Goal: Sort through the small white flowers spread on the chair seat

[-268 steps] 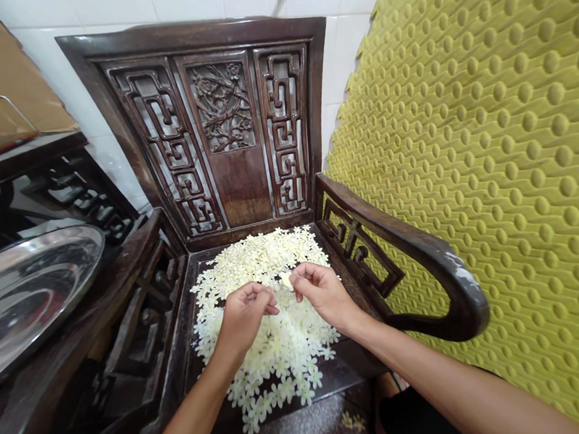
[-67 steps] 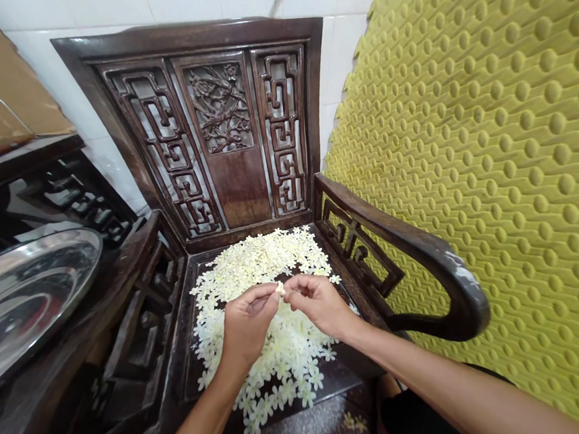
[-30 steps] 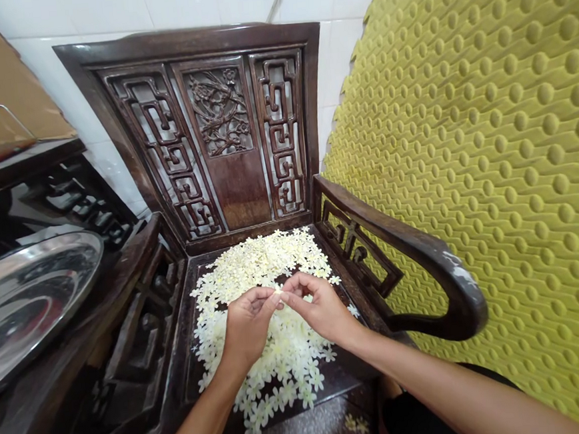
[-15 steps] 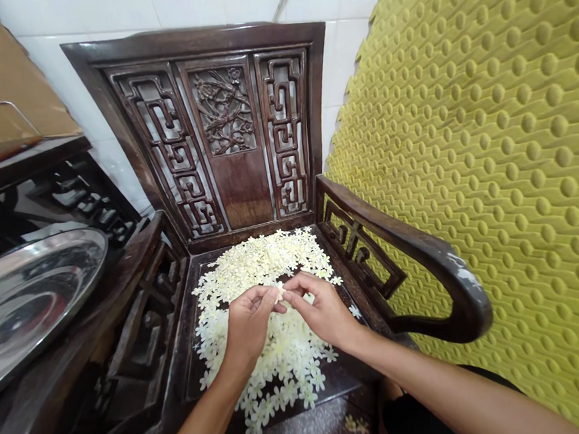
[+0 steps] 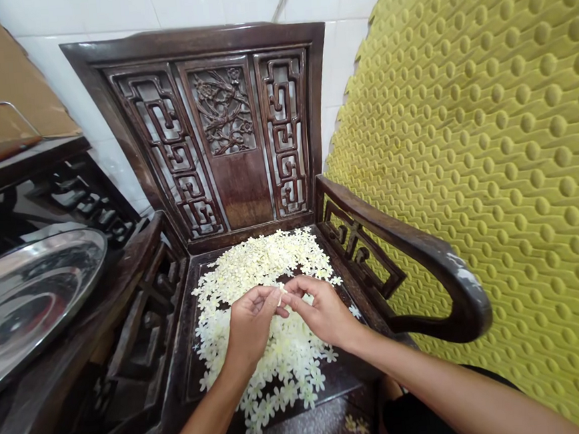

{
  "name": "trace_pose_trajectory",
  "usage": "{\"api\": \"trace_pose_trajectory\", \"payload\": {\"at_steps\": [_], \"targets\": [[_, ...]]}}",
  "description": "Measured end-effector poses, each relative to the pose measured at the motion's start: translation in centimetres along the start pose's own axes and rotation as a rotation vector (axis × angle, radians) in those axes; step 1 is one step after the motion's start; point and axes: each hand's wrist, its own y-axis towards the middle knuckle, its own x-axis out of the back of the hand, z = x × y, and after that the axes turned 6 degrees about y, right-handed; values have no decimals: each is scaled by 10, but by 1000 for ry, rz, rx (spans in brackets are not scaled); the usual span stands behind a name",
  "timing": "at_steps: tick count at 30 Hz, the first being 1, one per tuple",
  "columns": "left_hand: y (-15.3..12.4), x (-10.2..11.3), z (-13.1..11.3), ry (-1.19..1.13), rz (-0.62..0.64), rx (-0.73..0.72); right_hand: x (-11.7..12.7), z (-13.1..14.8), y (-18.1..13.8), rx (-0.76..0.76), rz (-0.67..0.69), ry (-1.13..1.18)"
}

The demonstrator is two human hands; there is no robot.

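Note:
Over the seat of a dark carved wooden chair, my two hands meet fingertip to fingertip. Between them is a small pale flower, mostly covered by the fingers. My left hand pinches it from the left with thumb and forefinger. From the other side, my right hand pinches it too, the other fingers curled in. Beneath and around both hands lie many loose white-yellow flowers, heaped toward the chair's back and spread out singly at the front edge.
The chair's backrest stands against a white tiled wall. On the right, the curved armrest runs beside a yellow bumpy foam mat. A shiny metal tray is at the left armrest. A few flowers lie on the floor.
My fingertips have closed further over the small flower, so less of it shows. My left hand has shifted slightly right; the flowers on the seat look the same.

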Motion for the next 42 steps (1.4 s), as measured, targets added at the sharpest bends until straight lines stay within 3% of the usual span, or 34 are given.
{"api": "trace_pose_trajectory", "payload": {"at_steps": [11, 17, 24, 31, 35, 42], "targets": [[-1, 5, 2, -76, 173, 161, 9, 1, 0, 66, 120, -162], [0, 6, 1, -129, 241, 103, 12, 4, -2, 108, 207, -218], [-1, 5, -2, -12, 344, 6, 9, 9, -3, 48, 166, -236], [-4, 6, -2, -20, 345, 28, 9, 12, -1, 76, 201, -38], [-6, 3, -4, -72, 314, 44, 9, 10, -1, 102, 141, -87], [-11, -6, -2, -27, 296, -63, 6, 8, -1, 80, 103, -64]]}}
